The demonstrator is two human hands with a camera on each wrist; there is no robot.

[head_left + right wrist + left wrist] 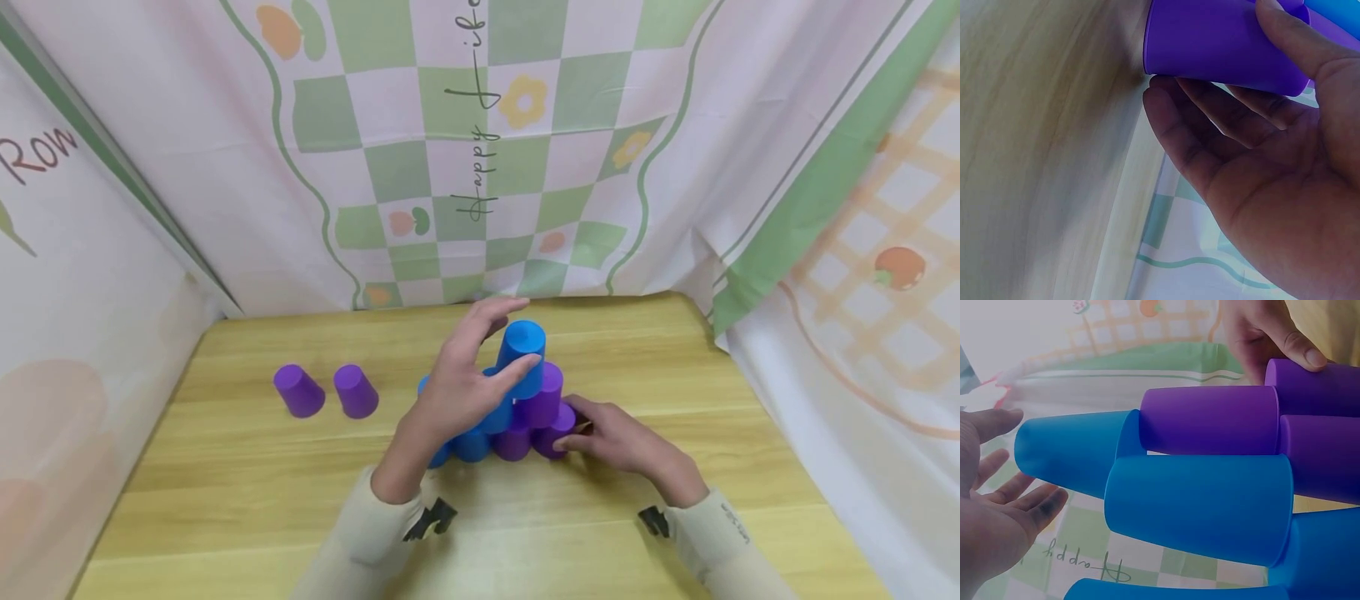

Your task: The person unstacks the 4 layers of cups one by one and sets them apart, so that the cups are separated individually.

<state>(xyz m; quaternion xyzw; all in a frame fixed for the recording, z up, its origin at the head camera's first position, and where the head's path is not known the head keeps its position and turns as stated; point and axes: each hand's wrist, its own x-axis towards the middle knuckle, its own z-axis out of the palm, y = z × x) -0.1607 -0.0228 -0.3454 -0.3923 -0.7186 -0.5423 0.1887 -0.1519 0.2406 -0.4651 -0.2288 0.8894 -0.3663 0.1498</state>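
Observation:
A stack of upside-down blue and purple cups stands on the table. The highest is a blue cup (523, 337), resting across a blue cup (1197, 506) and a purple cup (1210, 419) below. My left hand (465, 387) is spread around that highest cup; in the left wrist view its fingers are apart, with a gap between palm and cup. At the right end of the bottom row, my right hand (618, 437) holds a purple cup (1222, 44) by its sides, thumb on one side and fingers on the other. My left hand hides part of the stack's left side.
Two purple cups (299, 392) stand upside down, apart from the stack, on the left of the wooden table (247, 500). A patterned curtain (465, 167) hangs behind the table's far edge, with more cloth at both sides.

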